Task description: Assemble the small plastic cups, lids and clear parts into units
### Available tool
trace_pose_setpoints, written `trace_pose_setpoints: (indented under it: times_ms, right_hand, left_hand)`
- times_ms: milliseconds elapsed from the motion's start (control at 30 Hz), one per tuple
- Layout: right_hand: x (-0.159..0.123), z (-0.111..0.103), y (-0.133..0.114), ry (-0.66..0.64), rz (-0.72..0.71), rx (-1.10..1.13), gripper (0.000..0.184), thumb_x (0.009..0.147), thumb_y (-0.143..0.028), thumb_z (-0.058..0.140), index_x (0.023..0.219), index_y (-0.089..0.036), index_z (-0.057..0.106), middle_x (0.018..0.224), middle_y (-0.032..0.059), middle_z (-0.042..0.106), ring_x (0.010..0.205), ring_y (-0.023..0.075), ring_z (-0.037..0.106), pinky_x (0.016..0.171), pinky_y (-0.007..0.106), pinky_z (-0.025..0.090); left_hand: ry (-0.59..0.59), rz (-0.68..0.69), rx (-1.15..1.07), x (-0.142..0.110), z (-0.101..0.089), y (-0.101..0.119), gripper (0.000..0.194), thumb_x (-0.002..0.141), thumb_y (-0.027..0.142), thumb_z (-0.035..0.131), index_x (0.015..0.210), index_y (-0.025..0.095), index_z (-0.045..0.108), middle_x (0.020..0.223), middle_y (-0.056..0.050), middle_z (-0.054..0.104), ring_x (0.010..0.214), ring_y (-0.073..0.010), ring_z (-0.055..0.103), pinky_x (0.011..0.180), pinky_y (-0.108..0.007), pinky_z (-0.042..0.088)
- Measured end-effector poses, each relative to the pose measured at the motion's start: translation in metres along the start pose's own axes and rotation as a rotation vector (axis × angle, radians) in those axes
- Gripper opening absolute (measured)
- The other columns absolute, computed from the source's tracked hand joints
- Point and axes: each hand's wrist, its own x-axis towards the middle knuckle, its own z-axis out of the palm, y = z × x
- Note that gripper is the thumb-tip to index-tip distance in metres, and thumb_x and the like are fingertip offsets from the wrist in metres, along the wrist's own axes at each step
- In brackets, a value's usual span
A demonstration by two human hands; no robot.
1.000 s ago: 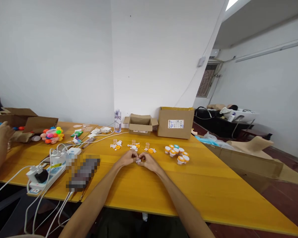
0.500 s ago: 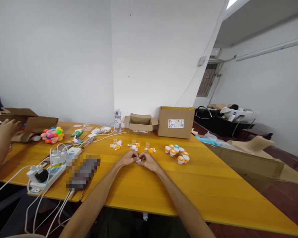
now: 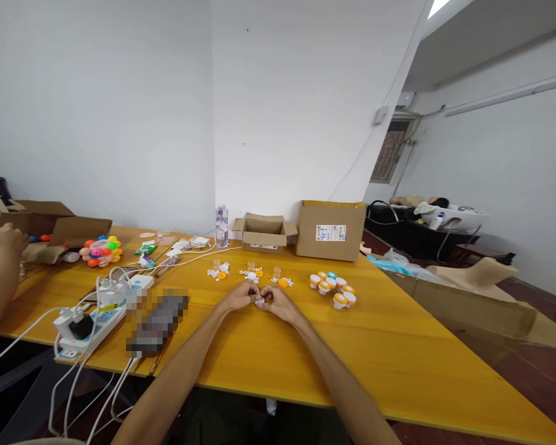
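Note:
My left hand (image 3: 241,296) and my right hand (image 3: 277,300) meet over the table, fingers pinched round one small clear plastic piece (image 3: 260,301). Its exact kind is hidden by the fingertips. Just beyond the hands are three groups of parts, each with a small clear cup (image 3: 277,272), an orange disc (image 3: 283,282) and small white pieces (image 3: 252,276). Right of my right hand, several clear cups with orange-and-white lids (image 3: 324,286) stand clustered; one lid is teal (image 3: 332,275).
An open cardboard box (image 3: 263,240), a taller closed carton (image 3: 330,232) and a water bottle (image 3: 221,226) line the wall. Left are a power strip (image 3: 102,318) with cables, a blurred dark device (image 3: 158,324), colourful balls (image 3: 102,251) and another person's hand (image 3: 7,241).
My hands stay together on the clear piece, with barely any finger movement. The view shifts slightly. At far left, the other person's hand moves near their box.

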Motion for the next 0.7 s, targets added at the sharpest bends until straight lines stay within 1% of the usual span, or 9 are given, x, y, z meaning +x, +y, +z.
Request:
trace_pose_setpoints:
  times_ms: [133, 267, 333, 433, 567, 700]
  right_hand:
    - [-0.001, -0.001, -0.002, -0.001, 0.002, -0.02, 0.022, 0.059, -0.021, 0.075, 0.077, -0.02, 0.061, 0.078, -0.0025, 0.062, 0.072, 0.014, 0.055, 0.067, 0.026, 0.043]
    - [-0.002, -0.002, -0.003, -0.007, 0.002, -0.034, 0.023, 0.059, -0.019, 0.075, 0.077, -0.02, 0.061, 0.078, -0.0025, 0.062, 0.073, 0.0141, 0.055, 0.068, 0.026, 0.043]
    - [-0.002, -0.002, -0.004, -0.008, 0.004, -0.04, 0.022, 0.06, -0.02, 0.075, 0.078, -0.02, 0.061, 0.077, -0.0025, 0.062, 0.072, 0.0141, 0.055, 0.067, 0.026, 0.043]
    - [-0.002, -0.004, -0.004, -0.004, -0.003, -0.044, 0.024, 0.059, -0.022, 0.076, 0.078, -0.02, 0.061, 0.078, -0.0022, 0.062, 0.073, 0.0143, 0.055, 0.066, 0.026, 0.043]
    - [-0.003, -0.008, -0.005, -0.016, 0.008, -0.04, 0.03, 0.055, -0.022, 0.079, 0.079, -0.02, 0.061, 0.08, -0.0019, 0.061, 0.075, 0.0147, 0.054, 0.068, 0.026, 0.043]
    - [-0.005, -0.015, -0.009, -0.061, -0.008, -0.007, 0.03, 0.056, -0.02, 0.078, 0.082, -0.02, 0.061, 0.08, -0.0024, 0.06, 0.075, 0.0145, 0.054, 0.068, 0.026, 0.043]
  left_hand:
    - [-0.009, -0.008, -0.022, 0.0, -0.001, 0.0, 0.008, 0.072, 0.021, 0.063, 0.067, 0.015, 0.063, 0.073, 0.0, 0.057, 0.07, -0.0127, 0.051, 0.071, -0.025, 0.042]
    - [-0.004, -0.034, -0.046, -0.001, -0.003, 0.0, 0.012, 0.074, 0.028, 0.065, 0.075, 0.016, 0.063, 0.07, 0.001, 0.056, 0.07, -0.0132, 0.051, 0.071, -0.026, 0.042]
    - [-0.008, -0.039, -0.046, -0.002, -0.006, 0.0, 0.017, 0.073, 0.031, 0.067, 0.079, 0.016, 0.063, 0.071, 0.002, 0.055, 0.071, -0.0131, 0.051, 0.071, -0.026, 0.042]
    - [-0.047, -0.021, -0.029, -0.005, -0.01, 0.002, 0.025, 0.07, 0.035, 0.071, 0.087, 0.017, 0.063, 0.076, 0.002, 0.057, 0.075, -0.0135, 0.051, 0.072, -0.026, 0.042]
    - [-0.08, 0.01, 0.004, -0.009, -0.011, 0.005, 0.029, 0.066, 0.03, 0.075, 0.089, 0.018, 0.062, 0.085, 0.0, 0.06, 0.081, -0.0149, 0.052, 0.078, -0.027, 0.042]
    - [-0.065, 0.023, 0.031, -0.01, -0.008, 0.007, 0.025, 0.066, 0.026, 0.073, 0.087, 0.018, 0.061, 0.085, 0.0, 0.06, 0.082, -0.0153, 0.052, 0.08, -0.028, 0.042]
